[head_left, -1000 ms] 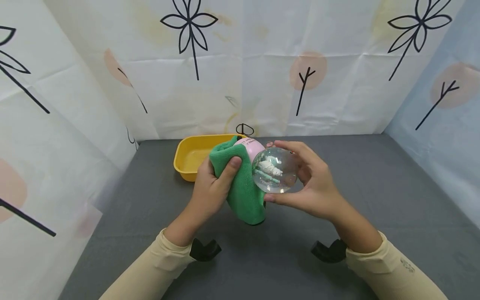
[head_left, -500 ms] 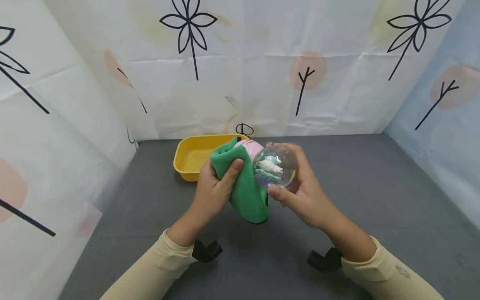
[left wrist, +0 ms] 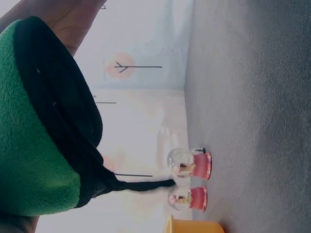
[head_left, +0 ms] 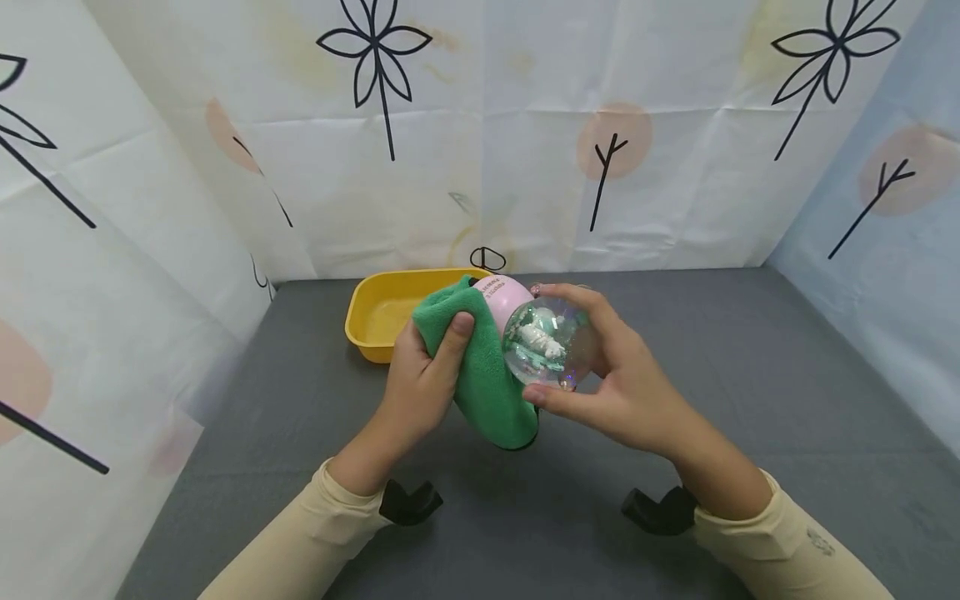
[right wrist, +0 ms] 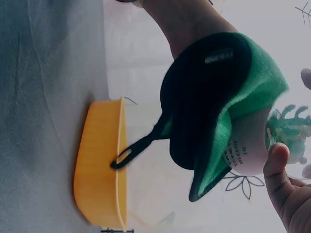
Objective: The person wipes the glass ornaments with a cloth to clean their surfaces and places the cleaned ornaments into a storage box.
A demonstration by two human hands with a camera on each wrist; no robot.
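Above a grey tabletop (head_left: 817,375), I see a person's two hands holding one snow globe (head_left: 551,340) tilted in the air. The left hand (head_left: 420,375) is closed on a green cloth (head_left: 491,400), thumb on top, and the cloth wraps partly around the globe's pink base (head_left: 504,298), which bears dark lettering. The right hand (head_left: 633,392) is curved wide, gripping the clear ball between thumb below and fingers above; white and green shapes show inside it. Beyond the left hand sits a yellow bin (head_left: 367,337). My left wrist view, turned sideways, shows a red-based globe (left wrist: 202,166) and another red-based globe (left wrist: 198,198) on the tabletop near the bin.
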